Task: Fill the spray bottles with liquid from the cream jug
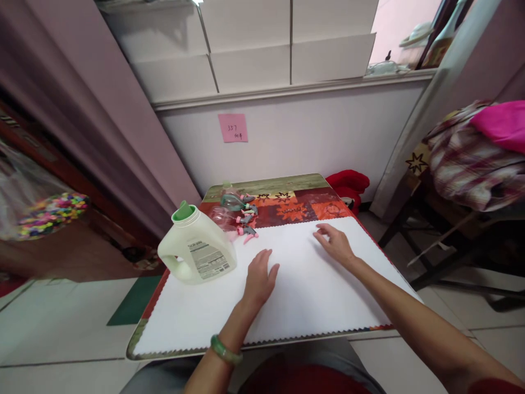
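Observation:
My left hand (260,278) is over the middle of the white mat (303,290), empty, with thumb and fingers apart. Farther right, my right hand (333,244) hovers near the mat's back edge, also holding nothing, its fingers slightly curled and parted. To the left of my left hand stands a large pale-green detergent jug (211,254), upright, with a green spout in its uncapped mouth and a label facing me. Behind the jug lie several clear spray bottles (225,216) on their sides, their pink and grey trigger heads (248,232) pointing right.
The mat covers most of a small patterned table (287,208) against a white wall. A pink note (233,128) is stuck there. At left hangs a clear bag of colourful pieces (53,216). A dark stool (426,246) with plaid cloth (476,164) stands at right.

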`<state>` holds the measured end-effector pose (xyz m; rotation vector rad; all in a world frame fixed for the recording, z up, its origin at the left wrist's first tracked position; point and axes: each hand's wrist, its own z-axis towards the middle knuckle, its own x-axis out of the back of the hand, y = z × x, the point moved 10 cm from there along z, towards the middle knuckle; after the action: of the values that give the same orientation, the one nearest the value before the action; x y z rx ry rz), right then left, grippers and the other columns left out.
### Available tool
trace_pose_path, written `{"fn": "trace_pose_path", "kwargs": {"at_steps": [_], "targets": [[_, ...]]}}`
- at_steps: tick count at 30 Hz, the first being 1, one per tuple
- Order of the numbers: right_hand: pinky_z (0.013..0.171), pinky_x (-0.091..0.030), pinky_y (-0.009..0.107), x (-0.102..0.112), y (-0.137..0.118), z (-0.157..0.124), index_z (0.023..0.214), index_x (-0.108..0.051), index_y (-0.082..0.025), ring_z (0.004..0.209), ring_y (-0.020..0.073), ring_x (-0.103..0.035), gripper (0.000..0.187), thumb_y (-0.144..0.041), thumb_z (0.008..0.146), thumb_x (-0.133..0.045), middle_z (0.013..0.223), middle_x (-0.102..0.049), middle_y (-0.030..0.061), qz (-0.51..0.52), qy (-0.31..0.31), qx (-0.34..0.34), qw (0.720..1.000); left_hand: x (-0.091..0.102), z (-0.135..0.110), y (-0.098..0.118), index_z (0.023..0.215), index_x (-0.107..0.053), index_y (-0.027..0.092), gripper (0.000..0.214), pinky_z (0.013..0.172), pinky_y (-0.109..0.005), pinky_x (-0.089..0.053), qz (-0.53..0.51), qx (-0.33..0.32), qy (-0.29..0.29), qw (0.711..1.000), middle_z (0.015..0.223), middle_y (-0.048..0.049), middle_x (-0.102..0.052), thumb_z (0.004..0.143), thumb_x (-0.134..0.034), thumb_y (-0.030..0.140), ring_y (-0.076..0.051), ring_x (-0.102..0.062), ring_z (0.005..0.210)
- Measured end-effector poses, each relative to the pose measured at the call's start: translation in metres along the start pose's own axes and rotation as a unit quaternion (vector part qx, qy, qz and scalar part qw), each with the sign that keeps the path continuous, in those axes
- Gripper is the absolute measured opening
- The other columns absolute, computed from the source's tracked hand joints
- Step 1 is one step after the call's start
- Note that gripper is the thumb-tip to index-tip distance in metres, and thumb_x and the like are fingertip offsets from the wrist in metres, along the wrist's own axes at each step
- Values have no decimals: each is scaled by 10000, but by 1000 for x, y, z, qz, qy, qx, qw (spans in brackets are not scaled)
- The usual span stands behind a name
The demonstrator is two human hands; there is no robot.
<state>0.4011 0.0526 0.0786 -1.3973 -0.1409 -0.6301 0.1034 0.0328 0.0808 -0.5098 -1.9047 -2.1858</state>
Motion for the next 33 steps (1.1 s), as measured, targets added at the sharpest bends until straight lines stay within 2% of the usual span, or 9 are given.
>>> {"fn": "trace_pose_path", "kwargs": {"at_steps": [2,6,9,12,17,21,25,30,33], "targets": [[777,-531,378,-29,-30,-12,865,-678,-219,744,231,-660,439,-650,833,-597,770,-710,60,64,-36,2,997,-10,21,20,1100,-712,191,456,1119,-515,-413,-63,7,10,998,1238,-157,-697,788,-709,524,-325,-628,1212],[532,-469,274,-87,-78,-45,832,-615,-222,547,161,-586,523,-717,902,-458,635,-645,3,180,-67,-22,981,-37,42,44,1107,-657,151,592,820,-441,-576,-160,47,27,986,1121,-185,-722,915,-453,672,-256,-731,874],[590,-488,280,-106,-92,-57,735,-606,-210,600,167,-600,569,-719,917,-428,636,-649,20,282,-44,-70,956,-56,34,52,1047,-665,119,697,783,-424,-578,-232,70,28,970,1013,-190,-741,938,-338,725,-253,-730,817],[639,-495,288,-111,-85,-58,671,-603,-204,674,189,-624,532,-700,857,-555,645,-662,34,370,-17,-169,914,-60,18,55,999,-674,145,579,915,-406,-549,-294,66,45,952,1001,-145,-750,936,-450,675,-258,-718,957],[562,-478,297,-121,-67,-60,612,-595,-209,594,188,-603,531,-697,820,-596,569,-626,30,393,-24,-278,876,-59,3,39,1234,-623,218,470,1085,-417,-463,-273,86,52,957,1280,-110,-696,949,-525,578,-268,-632,1230],[511,-455,298,-122,-58,-57,606,-583,-219,492,165,-548,576,-754,817,-556,499,-570,7,372,5,-239,897,-63,-16,24,1393,-546,244,543,1202,-437,-340,-229,120,64,964,1528,-114,-531,967,-498,576,-275,-464,1438],[448,-383,275,-102,-49,-41,604,-549,-230,404,125,-414,615,-814,796,-533,405,-421,-57,345,54,-196,916,-76,-30,35,1506,-444,242,673,1225,-412,-297,-224,88,1,970,1633,-113,-395,925,-592,548,-264,-364,1507],[481,-422,255,-78,-54,-18,662,-592,-212,488,133,-517,649,-832,821,-480,545,-588,2,304,14,-160,939,-45,-6,54,1128,-678,185,475,1002,-395,-487,-209,61,29,976,1207,-136,-718,878,-620,586,-258,-658,1141],[502,-463,262,-78,-65,-14,687,-608,-210,556,158,-589,695,-860,830,-410,650,-667,44,265,-47,-158,950,-27,22,60,863,-659,186,540,760,-331,-520,-207,62,48,975,845,-86,-722,869,-533,711,-199,-675,794]]}}
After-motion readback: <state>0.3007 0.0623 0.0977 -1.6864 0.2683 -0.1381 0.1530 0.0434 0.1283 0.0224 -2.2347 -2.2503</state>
